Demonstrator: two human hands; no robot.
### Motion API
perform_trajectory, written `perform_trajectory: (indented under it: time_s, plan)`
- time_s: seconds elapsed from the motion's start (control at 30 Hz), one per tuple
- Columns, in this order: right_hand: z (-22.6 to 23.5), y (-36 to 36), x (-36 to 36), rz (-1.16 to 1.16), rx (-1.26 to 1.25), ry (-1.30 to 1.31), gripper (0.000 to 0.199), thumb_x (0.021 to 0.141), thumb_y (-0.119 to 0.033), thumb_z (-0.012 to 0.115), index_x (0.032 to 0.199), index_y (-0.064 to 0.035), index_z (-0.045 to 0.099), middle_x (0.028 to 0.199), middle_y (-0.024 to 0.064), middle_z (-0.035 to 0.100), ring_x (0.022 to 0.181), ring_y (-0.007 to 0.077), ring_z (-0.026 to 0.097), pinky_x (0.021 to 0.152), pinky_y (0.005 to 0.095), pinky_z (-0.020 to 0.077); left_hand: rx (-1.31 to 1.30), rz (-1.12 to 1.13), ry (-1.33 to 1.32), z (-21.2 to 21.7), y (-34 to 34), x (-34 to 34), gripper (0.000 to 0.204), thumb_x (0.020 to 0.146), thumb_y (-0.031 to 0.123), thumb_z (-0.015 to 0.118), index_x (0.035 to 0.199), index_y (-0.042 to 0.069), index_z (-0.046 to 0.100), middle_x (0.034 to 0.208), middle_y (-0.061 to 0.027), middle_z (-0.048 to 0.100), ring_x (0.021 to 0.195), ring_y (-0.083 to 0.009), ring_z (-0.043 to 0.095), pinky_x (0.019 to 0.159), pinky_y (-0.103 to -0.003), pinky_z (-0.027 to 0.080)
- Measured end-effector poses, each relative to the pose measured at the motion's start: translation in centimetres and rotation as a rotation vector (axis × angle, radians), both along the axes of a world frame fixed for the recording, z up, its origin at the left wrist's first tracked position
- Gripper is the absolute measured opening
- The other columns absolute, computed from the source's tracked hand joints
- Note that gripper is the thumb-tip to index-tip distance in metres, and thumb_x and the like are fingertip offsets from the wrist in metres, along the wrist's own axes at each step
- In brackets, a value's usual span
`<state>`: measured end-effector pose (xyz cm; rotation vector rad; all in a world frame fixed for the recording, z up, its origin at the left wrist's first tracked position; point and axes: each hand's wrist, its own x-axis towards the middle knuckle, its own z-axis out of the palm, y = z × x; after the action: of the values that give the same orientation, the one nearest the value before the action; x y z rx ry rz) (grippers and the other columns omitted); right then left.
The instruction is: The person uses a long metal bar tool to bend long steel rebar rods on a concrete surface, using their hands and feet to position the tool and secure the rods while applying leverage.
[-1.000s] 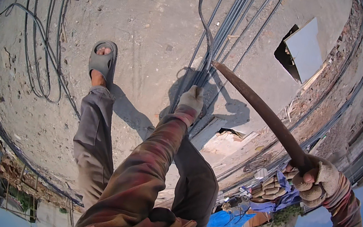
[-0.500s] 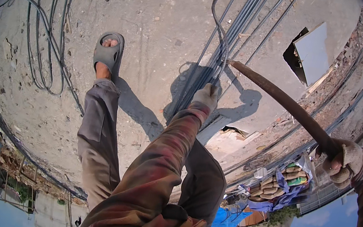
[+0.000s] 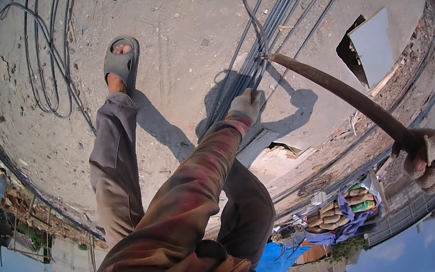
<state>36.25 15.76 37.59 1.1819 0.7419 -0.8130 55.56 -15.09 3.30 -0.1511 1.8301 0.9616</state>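
My left hand, in a pale glove, reaches out low in front of me with its fingers closed on a dark curved metal bar. The bar runs up and away over a bundle of steel rods on the ground. Out at the far right, my right hand, also gloved, is wrapped around the near end of a long brown wooden handle. The handle's far end meets the curved bar just beyond my left hand. Whether the two are joined, I cannot tell.
Looped steel rods lie at the left, near my sandalled foot. A pale panel lies beside a dark hole at the upper right. Low at the right, brown sacks sit by purple cloth. Blue sheeting shows below.
The view has shifted a little, moving the ground up and left in the picture. My right hand is higher and farther right, and the handle lies flatter. My left hand keeps its grip.
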Motion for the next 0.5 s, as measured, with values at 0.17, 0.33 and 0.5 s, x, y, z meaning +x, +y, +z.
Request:
perform_trajectory:
  time_s: [0.17, 0.33, 0.5]
  plan:
    - [2.0, -2.1, 5.7, -0.367, 0.146, 0.068, 0.060, 0.066, -0.001, 0.069, 0.120, 0.0081, 0.045, 0.063, 0.0064, 0.049, 0.044, 0.0106, 0.040, 0.040, 0.0276, 0.0288, -0.018, -0.026, -0.060, -0.2, 0.1, 0.2, 0.034, 0.093, 0.039, 0.048, 0.102, 0.006, 0.055, 0.091, -0.0272, 0.062, 0.093, -0.0479, 0.056, 0.076, -0.054, 0.045]
    - [3.4, -3.7, 6.4, -0.198, 0.152, 0.230, 0.058, 0.068, -0.018, 0.075, 0.116, 0.0061, 0.054, 0.077, 0.0023, 0.061, 0.063, 0.0126, 0.058, 0.062, 0.0271, 0.0497, -0.037, -0.026, 0.014, -1.0, 0.0, 0.8, 0.037, 0.094, 0.039, 0.047, 0.104, 0.005, 0.056, 0.093, -0.0280, 0.062, 0.095, -0.0463, 0.057, 0.078, -0.052, 0.046]
    - [2.8, -5.3, 9.1, -0.358, 0.129, 0.276, 0.050, 0.075, -0.026, 0.070, 0.115, 0.0005, 0.055, 0.074, 0.0002, 0.057, 0.064, 0.0105, 0.056, 0.057, 0.0259, 0.0474, -0.092, -0.069, 0.122, -2.4, -0.5, 1.6, 0.036, 0.094, 0.042, 0.045, 0.102, 0.009, 0.055, 0.088, -0.0264, 0.063, 0.088, -0.0471, 0.059, 0.075, -0.054, 0.047]
